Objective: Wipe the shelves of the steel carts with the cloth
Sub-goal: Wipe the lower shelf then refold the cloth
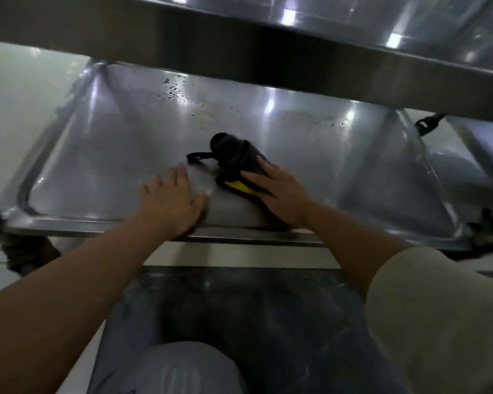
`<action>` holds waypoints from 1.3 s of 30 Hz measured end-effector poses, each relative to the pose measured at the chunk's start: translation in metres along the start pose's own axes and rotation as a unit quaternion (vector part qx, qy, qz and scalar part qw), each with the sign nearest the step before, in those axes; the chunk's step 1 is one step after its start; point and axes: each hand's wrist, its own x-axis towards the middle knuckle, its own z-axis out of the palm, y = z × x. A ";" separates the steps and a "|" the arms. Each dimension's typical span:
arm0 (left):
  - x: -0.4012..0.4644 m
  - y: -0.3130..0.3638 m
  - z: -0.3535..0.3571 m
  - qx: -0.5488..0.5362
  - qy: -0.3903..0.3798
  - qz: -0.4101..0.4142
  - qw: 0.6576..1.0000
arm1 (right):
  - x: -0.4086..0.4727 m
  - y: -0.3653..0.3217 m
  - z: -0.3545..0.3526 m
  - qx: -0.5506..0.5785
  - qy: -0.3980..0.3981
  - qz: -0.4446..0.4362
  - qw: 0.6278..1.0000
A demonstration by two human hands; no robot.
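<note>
Drops [180,92] are still sitting at the back of the shelf [97,155] while the flat left hand [172,199] is pressing a grey cloth [234,206] and the right hand [279,191] is gripping a black pouch [234,152].

I see the grey flat cloth [228,206] spread near the shiny steel cart shelf's [103,155] front edge.
</note>
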 end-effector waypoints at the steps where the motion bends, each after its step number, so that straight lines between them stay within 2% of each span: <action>1: 0.003 0.009 0.003 0.015 -0.002 0.011 1.000 | -0.016 0.026 -0.004 0.012 0.010 0.033 0.999; 6: 0.017 0.073 0.015 0.069 -0.012 0.084 0.994 | -0.088 0.154 -0.035 0.009 -0.011 0.175 0.985; 10: 0.025 0.122 0.022 0.131 -0.040 0.146 0.980 | -0.149 0.217 -0.035 0.002 0.004 0.323 0.946; 13: 0.031 0.135 0.026 0.171 -0.038 0.145 0.974 | -0.178 0.232 -0.031 -0.020 0.028 0.408 0.912; 19: 0.040 0.128 0.033 0.197 -0.024 0.154 0.968 | -0.170 0.206 -0.020 -0.002 0.071 0.443 0.894; 23: 0.041 0.126 0.036 0.190 -0.032 0.151 0.970 | -0.164 0.170 -0.016 0.010 0.126 0.410 0.903; 26: 0.035 0.125 0.026 0.165 -0.050 0.166 0.971 | -0.169 0.141 -0.017 -0.021 0.091 0.334 0.938; 30: 0.004 0.102 -0.001 0.122 -0.103 0.209 0.965 | -0.184 0.095 -0.037 0.002 0.046 0.235 0.971; 34: -0.065 0.083 -0.037 0.070 -0.133 0.200 0.968 | -0.217 0.032 -0.077 0.015 0.035 0.160 0.986; 37: -0.125 0.086 -0.080 -0.021 -0.116 0.232 0.966 | -0.250 -0.020 -0.125 0.035 0.012 0.110 0.993; 39: -0.161 0.093 -0.121 -0.037 -0.108 0.247 0.962 | -0.271 -0.053 -0.169 0.046 0.006 0.078 0.996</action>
